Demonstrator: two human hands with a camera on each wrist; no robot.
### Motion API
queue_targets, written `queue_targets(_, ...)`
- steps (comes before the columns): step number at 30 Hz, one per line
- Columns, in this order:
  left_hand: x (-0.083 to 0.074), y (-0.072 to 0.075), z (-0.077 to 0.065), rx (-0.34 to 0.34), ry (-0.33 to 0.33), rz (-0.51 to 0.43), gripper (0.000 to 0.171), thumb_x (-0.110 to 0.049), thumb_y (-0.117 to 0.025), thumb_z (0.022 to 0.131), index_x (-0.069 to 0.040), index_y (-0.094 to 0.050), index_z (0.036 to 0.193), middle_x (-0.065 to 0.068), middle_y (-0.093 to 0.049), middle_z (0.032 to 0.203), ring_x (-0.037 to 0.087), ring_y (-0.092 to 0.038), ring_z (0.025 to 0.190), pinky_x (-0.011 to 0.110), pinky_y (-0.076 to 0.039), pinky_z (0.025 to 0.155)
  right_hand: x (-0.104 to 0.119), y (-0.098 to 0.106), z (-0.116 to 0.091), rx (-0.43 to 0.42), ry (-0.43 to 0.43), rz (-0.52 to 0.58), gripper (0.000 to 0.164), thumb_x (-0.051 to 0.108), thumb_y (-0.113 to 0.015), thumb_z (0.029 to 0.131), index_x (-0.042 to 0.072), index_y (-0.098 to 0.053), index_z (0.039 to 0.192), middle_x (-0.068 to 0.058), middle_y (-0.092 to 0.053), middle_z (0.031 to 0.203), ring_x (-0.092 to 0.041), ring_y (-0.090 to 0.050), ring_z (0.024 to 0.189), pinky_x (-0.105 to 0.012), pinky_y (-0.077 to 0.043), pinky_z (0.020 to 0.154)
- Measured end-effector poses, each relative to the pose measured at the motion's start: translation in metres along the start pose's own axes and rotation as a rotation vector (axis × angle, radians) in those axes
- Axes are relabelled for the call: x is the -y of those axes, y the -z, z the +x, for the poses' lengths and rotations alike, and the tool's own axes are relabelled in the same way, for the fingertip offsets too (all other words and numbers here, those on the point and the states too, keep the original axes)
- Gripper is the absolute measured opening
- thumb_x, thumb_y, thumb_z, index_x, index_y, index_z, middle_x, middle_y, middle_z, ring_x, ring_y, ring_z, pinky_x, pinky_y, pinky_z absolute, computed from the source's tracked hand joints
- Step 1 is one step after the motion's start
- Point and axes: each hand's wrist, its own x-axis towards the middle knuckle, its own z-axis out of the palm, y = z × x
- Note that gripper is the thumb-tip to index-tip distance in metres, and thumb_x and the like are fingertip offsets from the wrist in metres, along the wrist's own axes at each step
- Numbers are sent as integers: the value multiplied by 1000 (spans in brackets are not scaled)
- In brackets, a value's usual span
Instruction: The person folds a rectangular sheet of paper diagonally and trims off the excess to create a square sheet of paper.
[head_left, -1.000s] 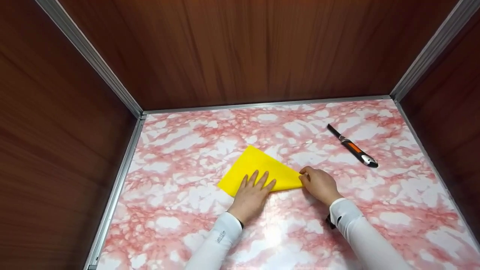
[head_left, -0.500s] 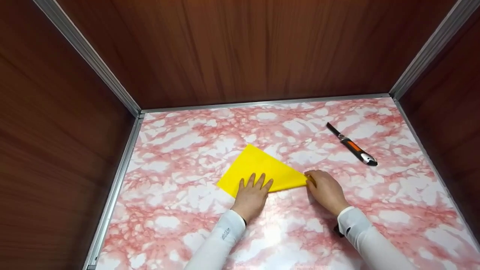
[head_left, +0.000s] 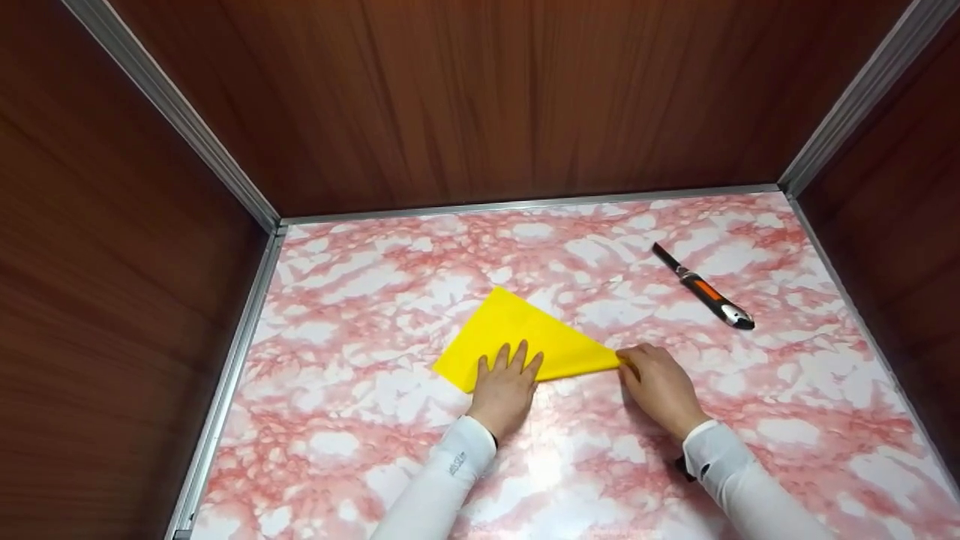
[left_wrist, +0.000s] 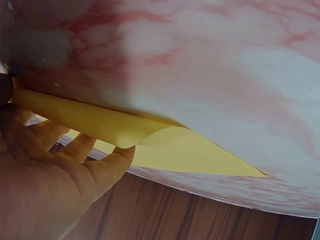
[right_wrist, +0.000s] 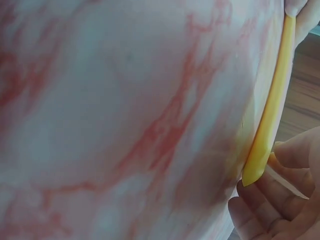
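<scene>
A folded sheet of yellow paper (head_left: 510, 322) lies on the table in the head view, with a soft, rounded fold along its near edge. My left hand (head_left: 504, 394) rests on its near left part, fingers spread; in the left wrist view its fingers (left_wrist: 112, 162) touch the curled paper (left_wrist: 180, 150). At the pointed right end of the sheet, my right hand (head_left: 660, 386) pinches the tip between thumb and fingers. The right wrist view shows this narrow folded paper edge (right_wrist: 272, 110) running down into the right hand (right_wrist: 287, 192).
A utility knife (head_left: 705, 289) with a black and orange handle lies at the back right of the red-and-white marbled table (head_left: 360, 292). Dark wood panels (head_left: 480, 97) in metal framing stand at the back and both sides.
The right hand has slid right and slightly nearer along the near edge of the yellow paper, out to its tip. The left hand has stayed nearly in place on the sheet.
</scene>
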Motion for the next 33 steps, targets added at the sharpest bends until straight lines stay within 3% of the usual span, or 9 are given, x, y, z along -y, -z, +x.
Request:
queue_targets(9, -2, -3, -1, -61, 7, 51, 52, -41, -49, 108, -25, -43, 158, 8, -37, 163, 34, -39, 144, 63, -36, 108, 1, -4, -1, -30, 42, -31, 28, 12, -71, 94, 0, -74, 120, -13, -66, 110, -35, -60, 101, -51, -51, 91)
queue_targets(33, -2, -4, 1, -62, 19, 44, 54, -41, -48, 108, -27, -41, 159, 10, -33, 164, 32, -38, 145, 63, -35, 109, 4, -3, -2, -31, 41, -45, 30, 13, -68, 97, -1, -73, 124, -16, -66, 111, -37, -58, 99, -52, -51, 89)
